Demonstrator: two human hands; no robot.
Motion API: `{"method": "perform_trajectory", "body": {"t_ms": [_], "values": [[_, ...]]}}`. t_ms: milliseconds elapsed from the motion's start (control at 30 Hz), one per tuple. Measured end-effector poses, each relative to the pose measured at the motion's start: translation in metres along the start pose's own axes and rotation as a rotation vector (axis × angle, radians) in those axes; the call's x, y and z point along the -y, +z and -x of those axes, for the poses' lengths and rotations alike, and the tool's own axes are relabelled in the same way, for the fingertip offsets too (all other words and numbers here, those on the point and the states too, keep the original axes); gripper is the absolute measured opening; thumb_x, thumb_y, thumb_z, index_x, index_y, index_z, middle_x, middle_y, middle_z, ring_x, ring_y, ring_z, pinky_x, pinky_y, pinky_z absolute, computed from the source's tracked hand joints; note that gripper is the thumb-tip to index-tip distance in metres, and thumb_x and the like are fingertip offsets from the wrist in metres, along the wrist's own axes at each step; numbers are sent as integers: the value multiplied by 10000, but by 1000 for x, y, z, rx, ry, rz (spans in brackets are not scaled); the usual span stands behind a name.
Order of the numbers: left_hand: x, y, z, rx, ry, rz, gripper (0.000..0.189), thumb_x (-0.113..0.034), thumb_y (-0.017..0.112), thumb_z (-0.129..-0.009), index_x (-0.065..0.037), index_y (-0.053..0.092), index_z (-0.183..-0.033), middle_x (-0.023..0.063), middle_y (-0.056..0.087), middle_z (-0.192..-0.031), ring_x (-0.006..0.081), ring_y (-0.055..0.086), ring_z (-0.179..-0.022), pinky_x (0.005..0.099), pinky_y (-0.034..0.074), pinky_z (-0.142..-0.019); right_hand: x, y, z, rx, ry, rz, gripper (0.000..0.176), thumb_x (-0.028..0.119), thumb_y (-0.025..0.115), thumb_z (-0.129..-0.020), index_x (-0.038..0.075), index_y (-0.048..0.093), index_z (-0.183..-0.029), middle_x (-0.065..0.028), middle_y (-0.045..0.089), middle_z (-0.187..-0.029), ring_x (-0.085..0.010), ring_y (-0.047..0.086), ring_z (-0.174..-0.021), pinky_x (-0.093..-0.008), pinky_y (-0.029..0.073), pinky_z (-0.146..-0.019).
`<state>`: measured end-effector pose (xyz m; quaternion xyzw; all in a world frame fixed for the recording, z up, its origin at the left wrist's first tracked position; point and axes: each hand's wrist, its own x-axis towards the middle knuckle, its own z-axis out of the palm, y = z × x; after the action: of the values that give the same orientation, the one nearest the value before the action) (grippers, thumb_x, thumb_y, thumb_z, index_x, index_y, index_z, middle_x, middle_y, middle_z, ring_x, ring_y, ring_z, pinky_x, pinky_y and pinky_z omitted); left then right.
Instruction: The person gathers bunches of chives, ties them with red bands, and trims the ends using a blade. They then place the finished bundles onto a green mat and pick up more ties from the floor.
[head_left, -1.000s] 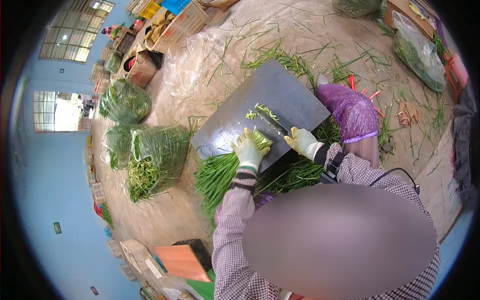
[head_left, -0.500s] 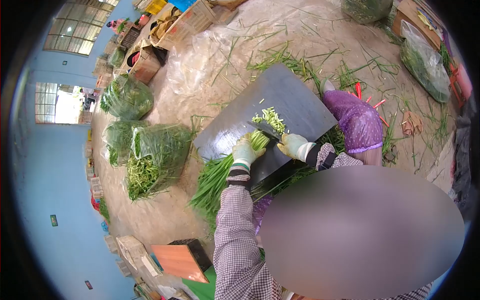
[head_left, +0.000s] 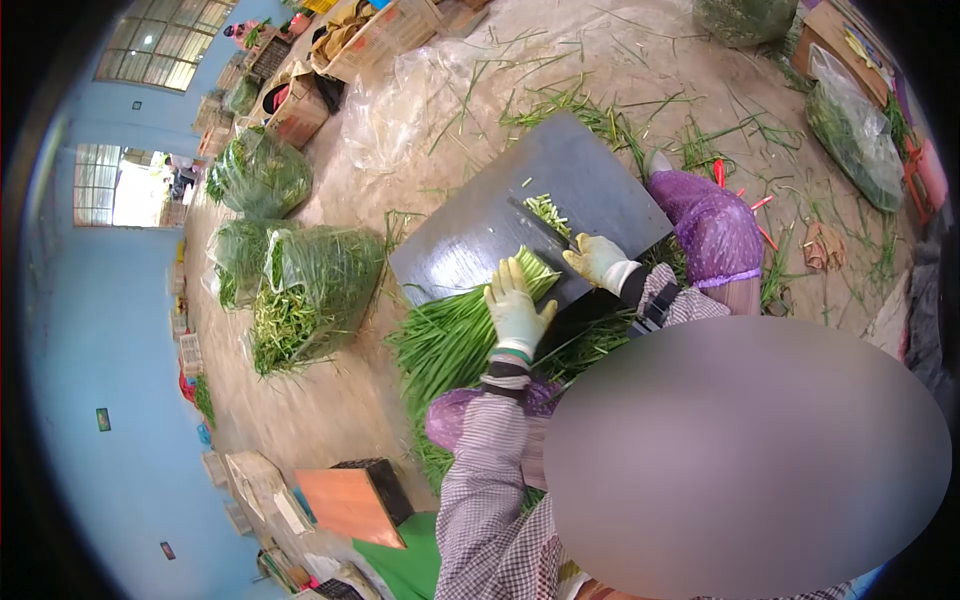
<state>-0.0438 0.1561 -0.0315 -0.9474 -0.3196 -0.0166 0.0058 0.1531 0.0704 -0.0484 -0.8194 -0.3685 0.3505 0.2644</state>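
My left hand [head_left: 514, 308], in a pale glove, lies with its fingers stretched out on a bunch of long green stalks [head_left: 440, 330]. The pale, even cut ends of the bunch point up and right on a dark, smooth board [head_left: 470, 235]. In my right hand [head_left: 598, 263], also gloved, is the handle of a knife [head_left: 541, 226], its dark blade resting on the board. Beyond the blade sits a small pile of short cut pieces [head_left: 546, 213]. The knife handle is mostly hidden by my fingers.
Clear bags of greens [head_left: 320, 295] stand on the floor at the left; another bag [head_left: 850, 140] lies at the far right. Loose stalks [head_left: 590, 110] litter the floor behind the board. A crate [head_left: 385, 40] and an orange-brown panel [head_left: 350, 505] are farther off.
My left hand has opened from its grip around the stalks and now lies flat on them. The knife has moved with the cut pieces away from the bunch, leaving a gap.
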Motion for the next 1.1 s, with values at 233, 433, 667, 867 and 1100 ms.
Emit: {"method": "perform_trajectory", "body": {"t_ms": [233,433,667,867,1100], "values": [[57,-4,-51,389,-40,67,1203,-570,856,-646,-19,266,-1539,199,592,-1277,338,583,-1152,512,406,-1030,2,-8,35,16,-17,-70,550,491,558,-943,-9,611,-1165,-266,691,-1042,-441,641,-1030,-497,506,-904],[35,-14,-32,121,-251,-176,1120,-580,823,-672,-22,322,-1504,145,603,-1201,281,571,-1141,472,362,-1067,10,-11,40,-76,-64,-9,537,484,550,-947,-10,608,-1149,-280,688,-1012,-449,646,-997,-506,514,-871],[-21,-3,23,-9,-160,-156,1093,-431,773,-748,51,183,-1532,248,281,-1547,398,229,-1466,548,158,-1201,4,9,54,-57,-104,-63,479,436,554,-977,-32,555,-1081,-216,666,-698,-381,685,-665,-459,533,-623],[-39,-3,34,23,-190,-162,1104,-415,779,-737,54,177,-1535,260,234,-1566,420,181,-1485,563,119,-1209,-3,34,84,77,30,-112,455,398,546,-1002,-53,520,-1055,-198,668,-712,-300,691,-593,-402,537,-526],[-35,-5,29,33,-216,-164,1104,-436,767,-746,59,175,-1535,268,245,-1564,420,191,-1484,566,125,-1207,10,56,51,-52,-34,133,445,406,520,-974,-28,586,-1051,-266,702,-883,-447,686,-857,-534,548,-773]]}}
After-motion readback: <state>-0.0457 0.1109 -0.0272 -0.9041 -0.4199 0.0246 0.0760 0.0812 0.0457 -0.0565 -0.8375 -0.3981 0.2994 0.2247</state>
